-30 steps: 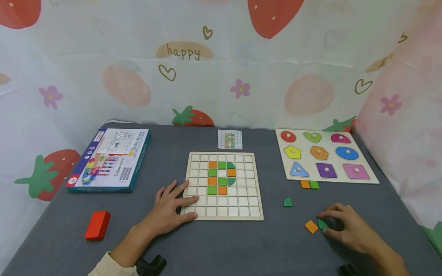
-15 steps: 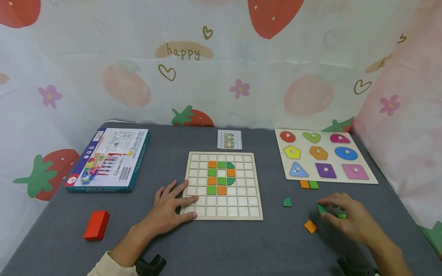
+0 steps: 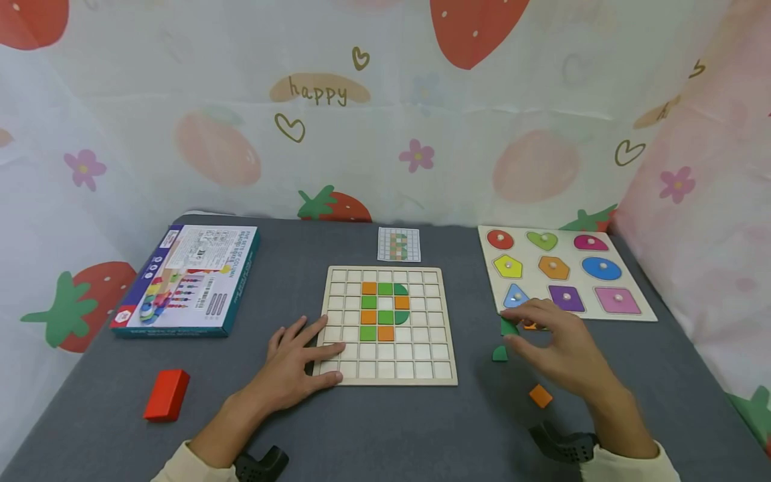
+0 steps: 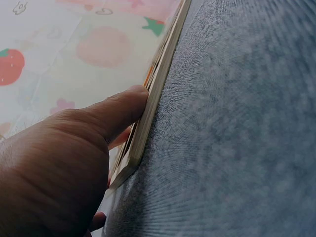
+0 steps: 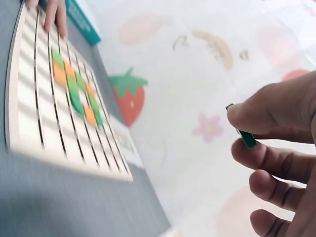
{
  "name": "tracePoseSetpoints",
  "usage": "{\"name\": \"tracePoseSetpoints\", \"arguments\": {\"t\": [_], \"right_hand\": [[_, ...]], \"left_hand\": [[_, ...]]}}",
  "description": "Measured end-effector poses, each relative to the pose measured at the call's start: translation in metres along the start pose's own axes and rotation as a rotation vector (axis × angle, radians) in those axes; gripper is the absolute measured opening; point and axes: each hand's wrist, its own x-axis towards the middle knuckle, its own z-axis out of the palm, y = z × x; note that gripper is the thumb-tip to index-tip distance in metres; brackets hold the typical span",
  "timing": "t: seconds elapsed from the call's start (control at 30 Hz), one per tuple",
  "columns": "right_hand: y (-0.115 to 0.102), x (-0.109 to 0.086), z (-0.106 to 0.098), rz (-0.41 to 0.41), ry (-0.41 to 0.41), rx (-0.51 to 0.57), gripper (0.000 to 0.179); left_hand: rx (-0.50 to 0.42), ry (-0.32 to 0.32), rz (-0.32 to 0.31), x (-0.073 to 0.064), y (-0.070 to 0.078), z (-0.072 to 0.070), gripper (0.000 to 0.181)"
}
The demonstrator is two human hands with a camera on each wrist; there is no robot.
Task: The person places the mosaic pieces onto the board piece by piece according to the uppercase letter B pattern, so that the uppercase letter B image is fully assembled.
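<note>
My left hand [image 3: 298, 365] rests with spread fingers on the left edge of a wooden grid board [image 3: 424, 351]; its thumb [image 4: 126, 106] lies against the board's edge in the left wrist view. Orange and green tiles fill some of the board's middle cells. Right of the board, my right hand [image 3: 554, 345] pinches a small green tile [image 3: 508, 327] between thumb and fingers, raised off the table. The right wrist view has this green tile [image 5: 248, 139] edge-on. Below it on the table lies a green quarter-round tile [image 3: 500, 354], and nearer me an orange square tile [image 3: 541, 395].
A pattern card [image 3: 399, 245] lies behind the board. The knobbed shape puzzle [image 3: 587, 284] stands at back right, partly covered by my right hand. On the left are a boxed toy [image 3: 199, 281] and a red block [image 3: 166, 395]. A patterned cloth [image 3: 458, 134] hangs behind.
My right hand has picked up the green tile beside the orange square and carried it left and farther back, above the other green tile. The left hand has stayed on the board.
</note>
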Motion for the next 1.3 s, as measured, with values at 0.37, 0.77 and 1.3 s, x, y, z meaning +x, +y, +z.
{"name": "tracePoseSetpoints", "arguments": {"t": [0.37,0.77,1.3], "right_hand": [[-0.018,0.037,0.067,0.059,-0.007,0.133,0.027],[-0.015,0.053,0.132,0.150,-0.065,0.120,0.025],[-0.010,0.052,0.158,0.137,-0.174,-0.017,0.023]], "left_hand": [[0.011,0.002,0.001,0.001,-0.002,0.000,0.051],[0.014,0.001,0.007,0.001,-0.001,0.000,0.051],[-0.005,0.002,0.004,0.000,0.000,0.000,0.050]]}}
